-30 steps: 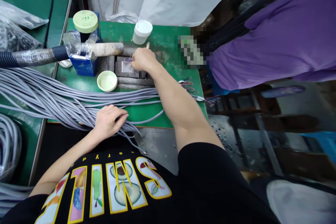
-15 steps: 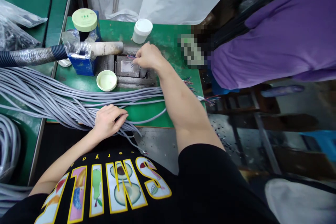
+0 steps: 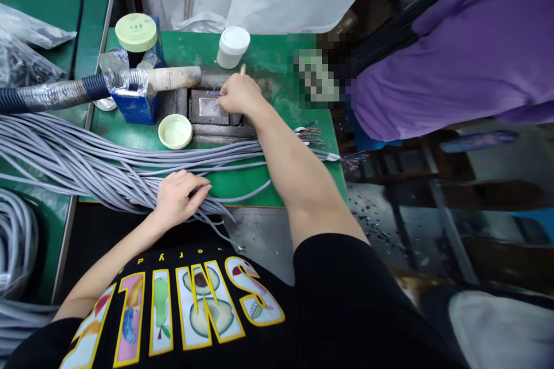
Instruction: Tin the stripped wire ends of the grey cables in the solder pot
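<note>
My right hand (image 3: 239, 94) is closed in a pinch on thin coloured wires (image 3: 214, 94). Their ends stick out to the left, over or beside a small pot with a shiny silver surface (image 3: 208, 107); whether they touch it I cannot tell. A short tan tip (image 3: 243, 70) shows just behind the knuckles. My left hand (image 3: 179, 193), fingers curled and thumb against them, rests on a bundle of grey cables (image 3: 108, 155). Its underside is hidden, so whatever it grips does not show. Stripped cable ends with coloured wires (image 3: 352, 159) fan out past my right forearm.
A ribbed hose (image 3: 56, 95) ends above the pot's left side, taped to a blue box (image 3: 135, 108) topped by a pale green lid (image 3: 136, 32). Nearby are a shallow open dish (image 3: 175, 131) and a white tub (image 3: 232, 47). A person in purple (image 3: 454, 52) is at the right.
My right hand has shifted very slightly left and down, still pinching the wires by the pot. The left hand stays in place. The camera view has moved a little.
</note>
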Available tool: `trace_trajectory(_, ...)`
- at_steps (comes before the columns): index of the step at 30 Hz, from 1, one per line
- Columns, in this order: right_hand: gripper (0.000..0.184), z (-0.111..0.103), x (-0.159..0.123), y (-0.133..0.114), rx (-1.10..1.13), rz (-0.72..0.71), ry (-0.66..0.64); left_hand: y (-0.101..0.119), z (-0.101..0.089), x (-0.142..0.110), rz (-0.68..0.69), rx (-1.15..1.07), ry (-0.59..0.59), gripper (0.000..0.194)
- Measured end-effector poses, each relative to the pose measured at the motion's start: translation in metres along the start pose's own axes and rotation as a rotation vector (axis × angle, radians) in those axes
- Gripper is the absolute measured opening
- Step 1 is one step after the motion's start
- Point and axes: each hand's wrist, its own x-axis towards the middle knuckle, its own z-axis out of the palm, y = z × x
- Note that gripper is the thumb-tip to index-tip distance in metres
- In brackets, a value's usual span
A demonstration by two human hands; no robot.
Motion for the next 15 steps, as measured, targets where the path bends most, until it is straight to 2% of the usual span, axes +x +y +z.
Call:
trace_trajectory(3,0.008,-0.018,-0.02,-0.001,0.146,-0.062,0.016,0.0,-0.001,0.001,-0.009,-0.04,0.004,0.01)
trace_trajectory(6,0.021,-0.035,-0.054,-0.008,0.452,-0.146,-0.021,0.001,-0.004,0.003,-0.055,-0.115,0.027,0.011)
trace_trajectory(8,0.027,-0.04,-0.08,-0.015,0.702,-0.17,-0.092,0.001,-0.005,0.005,-0.137,-0.209,0.094,0.01)
trace_trajectory(10,0.03,-0.038,-0.104,-0.023,0.917,-0.171,-0.18,0.001,-0.004,0.008,-0.272,-0.374,0.199,0.012)
trace_trajectory(12,0.032,-0.03,-0.124,-0.032,1.089,-0.165,-0.255,0.001,0.0,0.013,-0.404,-0.617,0.288,0.023)
trace_trajectory(15,0.034,-0.013,-0.143,-0.043,1.291,-0.129,-0.302,0.005,0.009,0.019,-0.519,-0.971,0.361,0.035)
